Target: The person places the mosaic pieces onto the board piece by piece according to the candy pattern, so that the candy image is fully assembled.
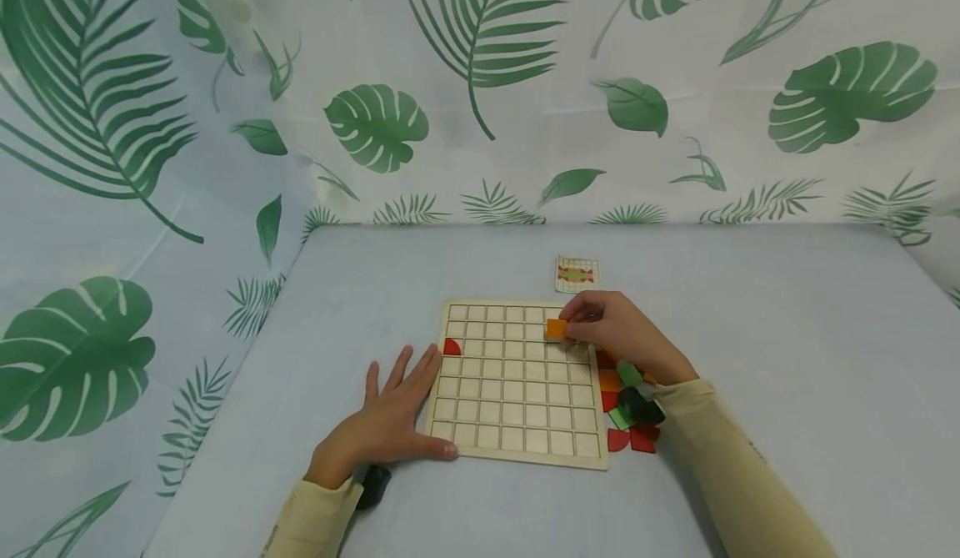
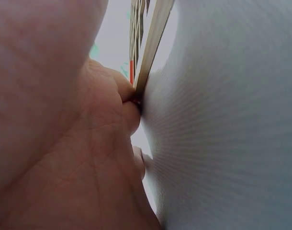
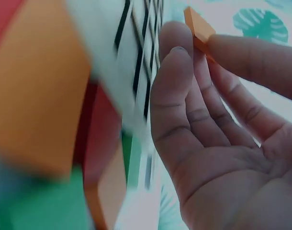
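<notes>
My right hand (image 1: 618, 333) pinches an orange square tile (image 1: 555, 329) between thumb and fingertips, over the upper right part of a wooden grid board (image 1: 504, 391). In the right wrist view the orange tile (image 3: 198, 29) is tilted, its thin edge showing. My left hand (image 1: 393, 412) lies with fingers spread along the board's left side, the thumb reaching its lower left corner. The left wrist view shows the fingers against the board's edge (image 2: 154, 45). A red quarter-round piece (image 1: 452, 346) sits in a left-column cell, close to the left fingertips.
Loose red, orange and green pieces (image 1: 618, 439) lie in a pile along the board's right side, partly under my right forearm. Behind the board lies a small pattern card (image 1: 577, 274) with a red, orange and green figure. A leaf-print curtain (image 1: 525, 149) borders the table.
</notes>
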A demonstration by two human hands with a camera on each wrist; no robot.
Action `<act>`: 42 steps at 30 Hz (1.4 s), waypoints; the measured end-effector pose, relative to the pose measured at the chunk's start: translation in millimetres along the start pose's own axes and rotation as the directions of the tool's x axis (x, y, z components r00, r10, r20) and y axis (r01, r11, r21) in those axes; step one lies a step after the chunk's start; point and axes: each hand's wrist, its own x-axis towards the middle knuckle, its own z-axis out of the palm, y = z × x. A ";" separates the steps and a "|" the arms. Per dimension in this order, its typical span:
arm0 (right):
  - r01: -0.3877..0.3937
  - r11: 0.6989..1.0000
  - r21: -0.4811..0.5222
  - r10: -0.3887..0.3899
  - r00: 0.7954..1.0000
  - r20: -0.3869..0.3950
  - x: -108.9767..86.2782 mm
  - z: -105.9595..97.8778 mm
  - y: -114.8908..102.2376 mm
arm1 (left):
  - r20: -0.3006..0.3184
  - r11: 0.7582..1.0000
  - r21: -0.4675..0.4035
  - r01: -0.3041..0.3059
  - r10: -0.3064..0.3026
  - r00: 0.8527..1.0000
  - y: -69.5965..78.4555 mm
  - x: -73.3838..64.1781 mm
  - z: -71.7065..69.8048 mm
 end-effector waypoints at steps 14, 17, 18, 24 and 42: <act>-0.027 0.954 0.300 0.006 0.997 0.071 -2.6 37.4 -25.7 | 0.005 1.000 0.000 0.010 -0.010 1.000 0.7 0.2 -0.4; -0.028 0.955 0.295 0.007 0.997 0.071 -1.6 44.9 -29.2 | 0.006 1.000 0.005 0.016 -0.016 1.000 0.0 0.1 -0.6; -0.027 0.958 0.285 0.007 0.997 0.070 -1.0 47.6 -29.9 | 0.007 1.000 0.004 0.017 -0.018 1.000 -0.2 0.1 -0.6; -0.017 0.967 0.253 -0.004 0.997 0.081 7.8 65.8 -34.8 | 0.018 0.999 0.011 0.032 -0.032 0.999 -0.7 -0.2 -1.0; -0.045 0.983 0.176 0.026 0.993 0.113 35.1 105.9 -57.7 | 0.004 1.000 0.028 0.012 -0.012 1.000 -0.7 0.3 -1.4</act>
